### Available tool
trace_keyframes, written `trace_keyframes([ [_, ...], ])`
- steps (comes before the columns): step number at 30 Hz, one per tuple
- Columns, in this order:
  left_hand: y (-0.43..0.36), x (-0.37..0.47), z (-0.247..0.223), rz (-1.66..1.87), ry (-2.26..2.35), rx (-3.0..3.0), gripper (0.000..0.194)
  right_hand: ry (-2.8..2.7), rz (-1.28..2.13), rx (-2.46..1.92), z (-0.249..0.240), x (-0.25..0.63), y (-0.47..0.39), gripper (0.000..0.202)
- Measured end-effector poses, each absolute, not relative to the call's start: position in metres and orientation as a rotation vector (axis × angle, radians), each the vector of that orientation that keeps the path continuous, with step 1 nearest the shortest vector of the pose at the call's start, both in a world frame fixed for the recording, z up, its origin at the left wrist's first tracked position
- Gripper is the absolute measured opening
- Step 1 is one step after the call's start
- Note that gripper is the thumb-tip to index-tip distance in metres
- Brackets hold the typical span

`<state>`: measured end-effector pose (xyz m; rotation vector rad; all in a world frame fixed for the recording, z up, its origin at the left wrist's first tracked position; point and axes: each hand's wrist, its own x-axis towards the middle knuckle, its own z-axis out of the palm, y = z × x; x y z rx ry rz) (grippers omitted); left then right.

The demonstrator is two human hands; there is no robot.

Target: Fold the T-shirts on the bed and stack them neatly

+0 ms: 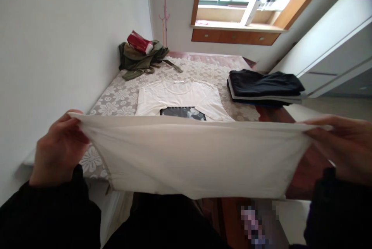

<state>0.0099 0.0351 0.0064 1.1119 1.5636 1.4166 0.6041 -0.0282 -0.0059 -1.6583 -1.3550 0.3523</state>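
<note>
A white long-sleeved shirt (192, 152) with a dark printed panel is stretched wide between my hands. Its lower part is lifted and pulled taut toward me, while the neck and upper part lie on the patterned cover with the sleeves folded in over the print. My left hand (61, 144) pinches the left corner of the raised edge. At the other end, my right hand (343, 140) grips the right corner between thumb and fingers. The raised cloth hides the lower part of the print.
A stack of folded dark clothes (264, 86) lies right of the shirt. At the far left sit a green bag or garment (142, 61) and a red packet (139, 42) on it. A floral cover (116, 98) lies beneath. A wall borders the left; a window is behind.
</note>
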Motion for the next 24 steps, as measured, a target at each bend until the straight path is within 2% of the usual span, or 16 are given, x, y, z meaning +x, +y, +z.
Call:
trace_keyframes([
  [4,0.145,0.026,0.015,1.531,1.384,1.159,0.033,-1.370,0.403,-1.479,0.009,0.603,0.105,0.061],
  [8,0.257,0.035,0.000,1.445,1.489,1.159,0.026,-1.762,0.338,-1.682,0.012,0.591,0.236,0.028],
  [11,0.317,0.037,-0.031,1.326,1.624,1.164,0.019,-1.917,0.252,-1.818,-0.004,0.578,0.305,0.016],
  [18,0.384,0.037,-0.091,1.097,1.841,1.266,0.029,-2.058,0.095,-2.114,-0.054,0.557,0.374,0.018],
  [22,0.397,0.041,-0.096,1.072,1.923,1.386,0.025,-2.069,0.019,-2.229,-0.066,0.547,0.381,0.022],
  [24,0.392,0.043,-0.091,1.045,1.955,1.455,0.029,-2.064,-0.022,-2.237,-0.066,0.543,0.374,0.028],
])
